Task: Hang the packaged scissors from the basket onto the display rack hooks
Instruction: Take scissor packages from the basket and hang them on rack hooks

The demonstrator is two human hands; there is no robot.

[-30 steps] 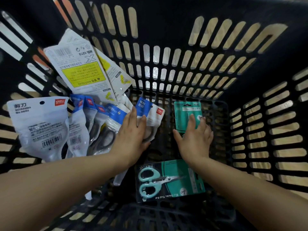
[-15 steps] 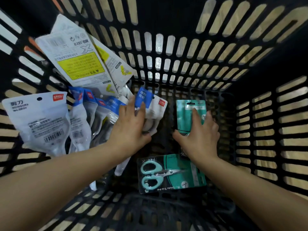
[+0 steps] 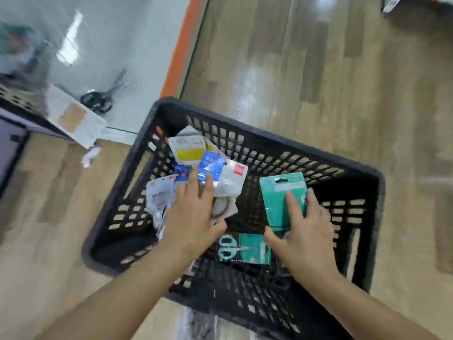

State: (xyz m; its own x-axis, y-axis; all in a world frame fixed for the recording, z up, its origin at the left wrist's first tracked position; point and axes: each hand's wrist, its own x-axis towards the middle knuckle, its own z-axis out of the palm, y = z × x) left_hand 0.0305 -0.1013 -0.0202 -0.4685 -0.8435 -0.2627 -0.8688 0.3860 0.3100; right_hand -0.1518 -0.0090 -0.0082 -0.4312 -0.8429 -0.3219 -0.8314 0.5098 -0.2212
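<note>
A black slotted basket (image 3: 259, 136) stands on the wood floor. My left hand (image 3: 193, 217) grips a bunch of white and blue scissor packets (image 3: 220, 175) above the basket's left half. My right hand (image 3: 304, 231) grips a teal carded scissor pack (image 3: 277, 195), lifted upright over the right half. Another teal pack with mint-handled scissors (image 3: 242, 249) lies flat on the basket's bottom between my wrists. A white packet with a yellow label (image 3: 188, 148) leans at the back left. No display rack hooks can be made out.
A grey panel with an orange edge (image 3: 176, 52) rises at the upper left. Dark loose scissors (image 3: 103, 96) and a white packet (image 3: 73, 119) show before it, blurred. A dark fixture (image 3: 9, 143) stands at the far left. Wood floor surrounds the basket.
The view has pulled far back from inside the basket, so its rim and the floor now show. Both hands have risen, each lifting its packets off the basket's bottom.
</note>
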